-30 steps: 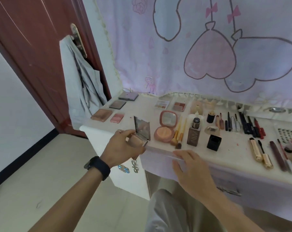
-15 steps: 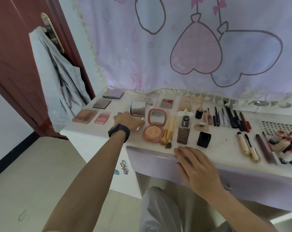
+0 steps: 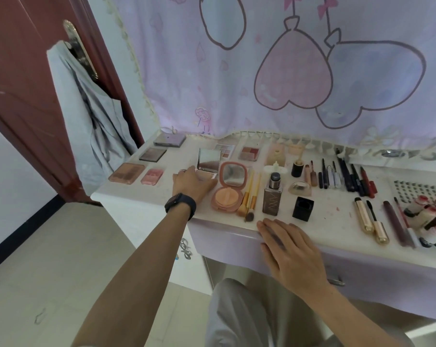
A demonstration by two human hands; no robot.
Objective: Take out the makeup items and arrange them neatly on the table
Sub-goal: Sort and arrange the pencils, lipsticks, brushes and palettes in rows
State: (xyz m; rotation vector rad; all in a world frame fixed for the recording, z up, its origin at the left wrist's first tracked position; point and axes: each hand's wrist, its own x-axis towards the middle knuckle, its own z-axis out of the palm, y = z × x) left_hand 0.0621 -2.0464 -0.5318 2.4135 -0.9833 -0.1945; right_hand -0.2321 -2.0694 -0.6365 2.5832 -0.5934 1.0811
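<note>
Pale desk (image 3: 337,221) below a lilac curtain (image 3: 186,83), rows of makeup laid out. Left hand (image 3: 194,182) curled over the base of an open compact (image 3: 208,161), just left of the round powder case (image 3: 229,189). Right hand (image 3: 292,254) flat and relaxed on the desk edge. Probably light, stiff, smooth plastic; hinged mirror lid fragile, so best held by the base sides, not the lid.

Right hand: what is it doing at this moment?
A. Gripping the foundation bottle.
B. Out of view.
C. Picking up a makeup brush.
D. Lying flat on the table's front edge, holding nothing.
D: the right hand lies palm down with straight fingers on the front edge of the table, just short of the foundation bottle, gripping nothing.
</note>
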